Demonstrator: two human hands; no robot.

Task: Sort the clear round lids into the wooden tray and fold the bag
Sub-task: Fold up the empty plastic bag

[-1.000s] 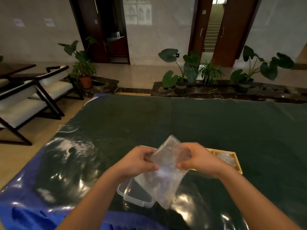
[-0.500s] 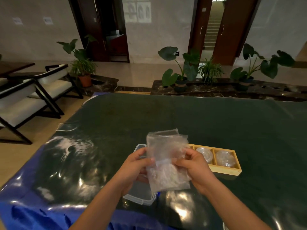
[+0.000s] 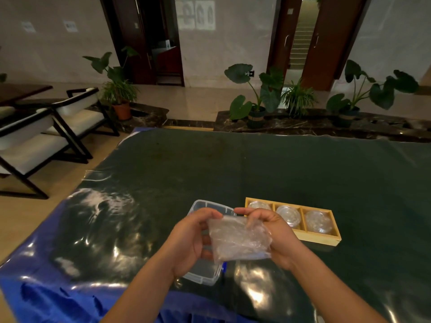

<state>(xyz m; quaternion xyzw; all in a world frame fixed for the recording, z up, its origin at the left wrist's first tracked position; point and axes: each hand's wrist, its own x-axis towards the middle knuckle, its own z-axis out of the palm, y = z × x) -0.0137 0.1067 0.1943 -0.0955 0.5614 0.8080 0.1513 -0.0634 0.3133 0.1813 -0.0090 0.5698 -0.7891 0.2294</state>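
Both hands hold a clear plastic bag (image 3: 238,238), folded down into a small crumpled rectangle above the table. My left hand (image 3: 189,241) grips its left edge and my right hand (image 3: 272,229) grips its upper right edge. Right of the hands lies a wooden tray (image 3: 312,240) with three compartments. Clear round lids (image 3: 289,214) are stacked in each compartment; my right hand partly hides the left stack.
A clear rectangular plastic box (image 3: 205,273) sits open on the table under my hands. The table wears a dark green cloth (image 3: 233,171) under shiny clear film, with blue cloth (image 3: 46,297) at the near edge. Chairs (image 3: 46,136) stand left; potted plants line the far side.
The bag stood tall and unfolded, then was folded over; now it is a shorter, flatter packet held lower. The tray has come fully into view.
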